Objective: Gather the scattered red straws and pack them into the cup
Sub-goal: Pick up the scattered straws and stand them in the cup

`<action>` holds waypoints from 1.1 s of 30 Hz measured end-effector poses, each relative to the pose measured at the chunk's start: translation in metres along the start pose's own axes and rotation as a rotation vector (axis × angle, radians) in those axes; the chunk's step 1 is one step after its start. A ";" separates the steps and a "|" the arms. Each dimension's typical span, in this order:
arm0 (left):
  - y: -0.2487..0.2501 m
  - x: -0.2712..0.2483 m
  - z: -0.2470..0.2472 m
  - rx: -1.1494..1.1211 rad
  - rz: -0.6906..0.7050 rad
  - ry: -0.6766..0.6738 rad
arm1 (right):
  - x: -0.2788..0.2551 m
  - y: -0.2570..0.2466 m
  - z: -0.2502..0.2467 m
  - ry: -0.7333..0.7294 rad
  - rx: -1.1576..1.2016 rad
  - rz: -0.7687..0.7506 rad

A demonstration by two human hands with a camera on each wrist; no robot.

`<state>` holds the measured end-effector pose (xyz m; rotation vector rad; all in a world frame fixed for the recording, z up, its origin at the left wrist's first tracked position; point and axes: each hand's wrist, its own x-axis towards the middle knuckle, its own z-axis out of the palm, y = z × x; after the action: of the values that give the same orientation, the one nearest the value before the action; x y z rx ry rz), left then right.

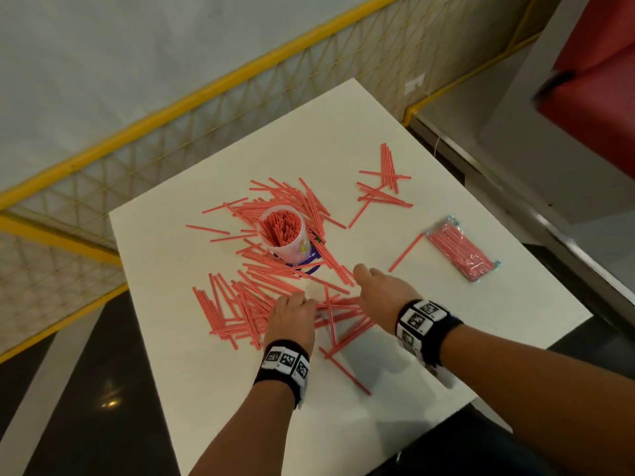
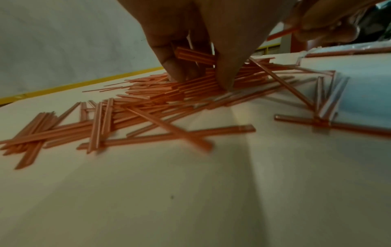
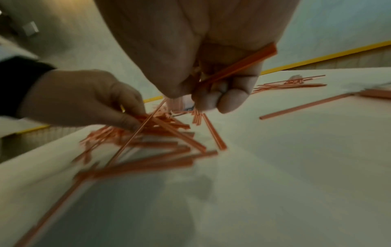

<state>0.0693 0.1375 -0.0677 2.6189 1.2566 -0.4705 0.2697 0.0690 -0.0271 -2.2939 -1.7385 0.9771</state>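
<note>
The cup (image 1: 286, 237) stands upright near the middle of the white table (image 1: 395, 108), already packed with red straws standing on end. Loose red straws (image 1: 240, 304) lie scattered all round the cup: a heap behind it, a thicker spread in front of it and to its left, and a smaller cluster (image 1: 385, 183) well off to its right and farther back. A wrapped bundle of straws (image 1: 462, 249) (still in clear plastic) lies to the right of the cup, near the table's right edge.

The left hand (image 1: 292, 319) is down on the spread of straws in front of the cup; in the left wrist view its fingertips (image 2: 175, 73) press into the pile with a few straws caught between fingers and thumb, so its grip is closed on straws. The right hand (image 1: 381, 292) hovers just right of the left one, in front of the cup; the right wrist view shows its fingers (image 3: 230, 98) curled round a few straws, one (image 3: 239, 65) slanting across the palm.
</note>
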 end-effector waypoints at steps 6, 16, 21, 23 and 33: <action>-0.024 -0.005 -0.022 -0.125 -0.072 0.160 | 0.022 -0.019 0.004 0.076 0.137 -0.100; -0.062 -0.048 -0.030 -0.470 -0.387 0.133 | 0.014 -0.040 0.063 -0.070 -0.220 -0.217; -0.068 -0.060 -0.016 -0.566 -0.546 0.141 | 0.012 -0.056 0.074 -0.123 -0.421 -0.226; -0.070 -0.060 -0.011 -0.600 -0.599 0.116 | 0.013 -0.059 0.072 -0.133 -0.463 -0.235; -0.099 -0.043 0.001 -0.685 -0.995 0.176 | 0.005 -0.050 0.036 -0.084 -0.550 -0.247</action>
<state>-0.0342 0.1677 -0.0567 1.3790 2.2288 0.0900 0.2099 0.0800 -0.0355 -2.2476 -2.5080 0.6101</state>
